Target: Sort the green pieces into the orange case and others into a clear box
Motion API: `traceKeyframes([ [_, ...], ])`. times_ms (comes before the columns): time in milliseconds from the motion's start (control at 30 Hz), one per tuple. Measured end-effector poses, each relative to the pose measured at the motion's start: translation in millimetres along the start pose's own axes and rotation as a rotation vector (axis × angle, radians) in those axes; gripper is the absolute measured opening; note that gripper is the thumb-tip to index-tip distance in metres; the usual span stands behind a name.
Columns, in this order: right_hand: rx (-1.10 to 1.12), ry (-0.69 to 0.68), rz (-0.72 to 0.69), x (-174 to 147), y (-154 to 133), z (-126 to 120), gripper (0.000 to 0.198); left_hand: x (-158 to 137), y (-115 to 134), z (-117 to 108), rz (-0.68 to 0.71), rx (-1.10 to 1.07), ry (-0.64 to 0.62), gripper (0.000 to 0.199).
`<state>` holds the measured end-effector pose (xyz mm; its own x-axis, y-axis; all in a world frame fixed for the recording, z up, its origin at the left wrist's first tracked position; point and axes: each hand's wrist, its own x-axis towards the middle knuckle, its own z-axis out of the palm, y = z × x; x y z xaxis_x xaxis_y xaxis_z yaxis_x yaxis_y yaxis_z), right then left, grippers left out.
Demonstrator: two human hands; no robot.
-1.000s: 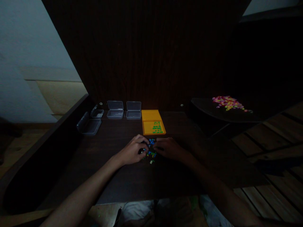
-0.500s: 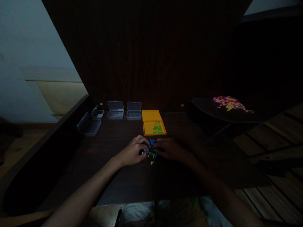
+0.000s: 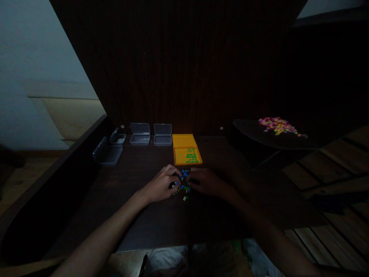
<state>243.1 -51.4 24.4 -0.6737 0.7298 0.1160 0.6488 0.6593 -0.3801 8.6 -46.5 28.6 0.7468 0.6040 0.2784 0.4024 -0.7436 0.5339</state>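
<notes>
A loose pile of tiny plastic pieces (image 3: 185, 188), mostly blue, green and yellow, lies on the dark wooden table. My left hand (image 3: 165, 184) curves round the pile's left side, thumb and fingers apart, some pieces between them. Across from it, my right hand (image 3: 204, 181) bends in from the right with its fingertips among the pieces; its thumb and fingers also look apart. No piece clearly shows in either grip. Just beyond the hands stands an opened yellow case (image 3: 178, 157), with several green pieces (image 3: 191, 156) laid in rows in its near half.
Behind, to the left, are clear plastic boxes with raised lids, among them one box (image 3: 163, 140) beside the yellow case and another (image 3: 112, 154) by the table's left side panel. A heap of pink, red and yellow bits (image 3: 278, 125) sits on a dark shelf (image 3: 250, 129) at right.
Both hands stay at the pile in nearly the same pose. The whole view has shifted very slightly; nothing has clearly been picked up or put down.
</notes>
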Motion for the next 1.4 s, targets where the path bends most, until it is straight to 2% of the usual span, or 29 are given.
traceKeyframes([
  [300, -0.019, -0.037, 0.023, 3.1, -3.7, -1.2, 0.011, 0.3, 1.6, 0.0, -0.009, 0.035, -0.005, 0.011],
  [433, -0.006, -0.008, 0.012, 3.9, -3.1, -8.8, 0.01, 0.0, 2.6, -1.1, 0.002, 0.047, -0.009, 0.013],
  [600, 0.071, 0.075, -0.045, 20.6, 17.7, -35.4, 0.014, -0.3, 1.2, -0.1, -0.001, 0.08, -0.008, 0.014],
  [700, 0.039, 0.095, -0.013, 38.2, 37.8, -48.2, 0.014, -0.2, 0.8, 0.9, 0.003, 0.081, -0.003, 0.014],
  [900, -0.035, -0.037, 0.029, 62.4, 62.2, -47.3, 0.013, -0.1, 1.5, 0.9, -0.005, 0.075, -0.008, 0.012],
  [1267, -0.069, -0.136, -0.009, 69.6, 57.7, -46.9, 0.019, -1.1, 1.3, 0.5, -0.004, 0.082, -0.013, 0.013],
  [1400, -0.095, -0.124, -0.02, 67.1, 57.0, -49.8, 0.023, -1.7, 0.1, 1.5, 0.004, 0.075, -0.002, 0.013],
])
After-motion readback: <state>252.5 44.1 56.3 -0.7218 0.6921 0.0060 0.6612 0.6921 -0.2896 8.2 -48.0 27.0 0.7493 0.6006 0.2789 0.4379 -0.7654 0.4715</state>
